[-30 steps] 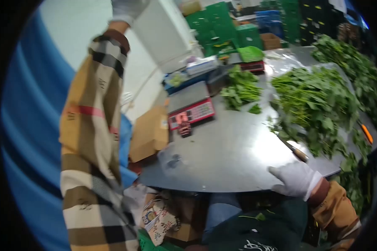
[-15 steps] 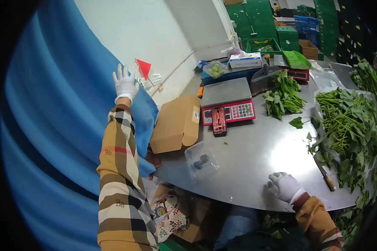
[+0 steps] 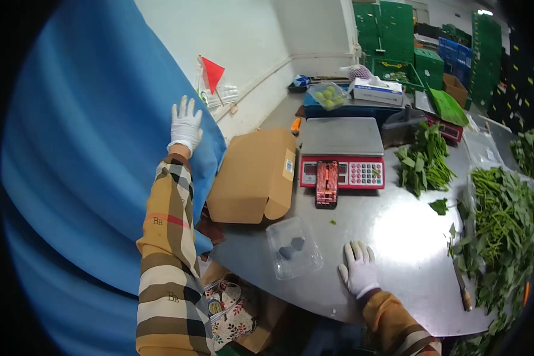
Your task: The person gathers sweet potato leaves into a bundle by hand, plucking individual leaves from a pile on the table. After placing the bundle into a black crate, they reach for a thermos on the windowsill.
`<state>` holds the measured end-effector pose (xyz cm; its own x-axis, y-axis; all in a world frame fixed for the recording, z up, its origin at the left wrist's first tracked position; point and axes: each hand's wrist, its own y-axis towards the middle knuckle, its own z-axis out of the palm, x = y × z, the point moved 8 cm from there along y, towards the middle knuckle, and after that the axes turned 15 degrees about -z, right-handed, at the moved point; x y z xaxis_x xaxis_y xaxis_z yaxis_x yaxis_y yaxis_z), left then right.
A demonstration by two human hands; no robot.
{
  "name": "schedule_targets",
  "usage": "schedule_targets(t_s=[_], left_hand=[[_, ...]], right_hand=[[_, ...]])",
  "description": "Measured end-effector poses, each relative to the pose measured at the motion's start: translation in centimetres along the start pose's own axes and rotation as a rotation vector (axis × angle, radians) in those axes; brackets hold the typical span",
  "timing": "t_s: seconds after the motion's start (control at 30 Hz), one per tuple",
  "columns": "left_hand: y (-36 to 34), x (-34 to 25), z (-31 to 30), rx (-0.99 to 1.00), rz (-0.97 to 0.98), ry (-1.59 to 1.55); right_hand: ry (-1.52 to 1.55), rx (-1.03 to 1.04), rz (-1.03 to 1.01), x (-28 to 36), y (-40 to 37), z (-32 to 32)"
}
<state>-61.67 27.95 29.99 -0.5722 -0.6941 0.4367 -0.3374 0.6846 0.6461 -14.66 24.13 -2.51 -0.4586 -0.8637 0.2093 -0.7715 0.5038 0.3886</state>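
Note:
My left hand [image 3: 186, 126], in a white glove, lies with fingers stretched out against the blue curtain [image 3: 107, 118] and holds nothing. On the steel table [image 3: 338, 302] rests my right hand [image 3: 359, 267], gloved too, palm down with its fingers spread. Left of it is a clear plastic box [image 3: 307, 261] with a few dark pieces inside. Beyond that hand stands a red weighing scale [image 3: 342, 142], and a phone [image 3: 327, 185] leans on its front. An open cardboard box [image 3: 249, 178] sits between the curtain and the scale.
Leafy greens [image 3: 504, 219] are heaped along the right edge, with a knife [image 3: 464, 288] beside them. A smaller bunch of greens [image 3: 424, 160] lies right of the scale. Behind it are a glove box [image 3: 378, 93] and a bag of green fruit [image 3: 328, 95]. Green crates [image 3: 396, 29] stack up behind.
My right hand has moved left along the table, and its fingers have gone from curled to spread flat. My left hand stays on the curtain. The view has shifted.

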Motion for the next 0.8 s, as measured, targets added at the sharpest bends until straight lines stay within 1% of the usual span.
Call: schedule_targets(t_s=[0.03, 0.07, 0.2, 0.3, 0.33, 0.37, 0.43, 0.5, 0.57, 0.6, 0.67, 0.8], left_hand=[[0.3, -0.2, 0.5, -0.012, 0.032, -0.006], [0.7, -0.4, 1.2, 0.035, 0.057, 0.043], [0.6, 0.4, 5.0, 0.09, 0.205, 0.195], [-0.7, 3.5, 7.1, 0.289, 0.192, 0.304], [-0.7, 5.4, 7.2, 0.359, 0.084, 0.31], [-1.3, 7.1, 6.9, 0.493, 0.052, 0.305], [-2.3, 12.2, 7.8, 0.526, -0.172, 0.198], [-4.0, 18.5, 10.0, 0.442, -0.218, 0.259], [-5.5, 23.5, 13.3, 0.746, -0.208, 0.418], [-6.0, 24.8, 14.4, 0.837, -0.222, 0.438], [-5.4, 25.9, 14.7, 0.803, -0.379, 0.276], [-3.7, 26.3, 15.9, 0.61, -0.688, -0.139]], right_hand=[[0.013, 0.014, 0.008, 0.0, 0.1, 0.1], [0.025, 0.026, 0.012, 0.0, 0.5, -0.5], [0.053, 0.031, 0.003, 0.3, 0.7, -0.8], [0.047, 0.043, -0.011, 0.1, 0.7, -0.2], [0.043, 0.052, -0.011, 0.2, 0.8, -0.3], [0.042, 0.063, -0.012, 0.4, 0.9, -0.3], [0.015, 0.096, -0.015, 0.7, 1.1, -0.3], [-0.021, 0.109, -0.022, 0.9, 1.1, -0.2], [-0.036, 0.122, -0.034, 1.1, 1.1, 0.1], [-0.04, 0.133, -0.031, 1.1, 1.2, 0.1], [-0.057, 0.138, -0.035, 1.0, 1.3, 0.2], [-0.042, 0.124, -0.039, 0.9, 1.4, 0.1]])
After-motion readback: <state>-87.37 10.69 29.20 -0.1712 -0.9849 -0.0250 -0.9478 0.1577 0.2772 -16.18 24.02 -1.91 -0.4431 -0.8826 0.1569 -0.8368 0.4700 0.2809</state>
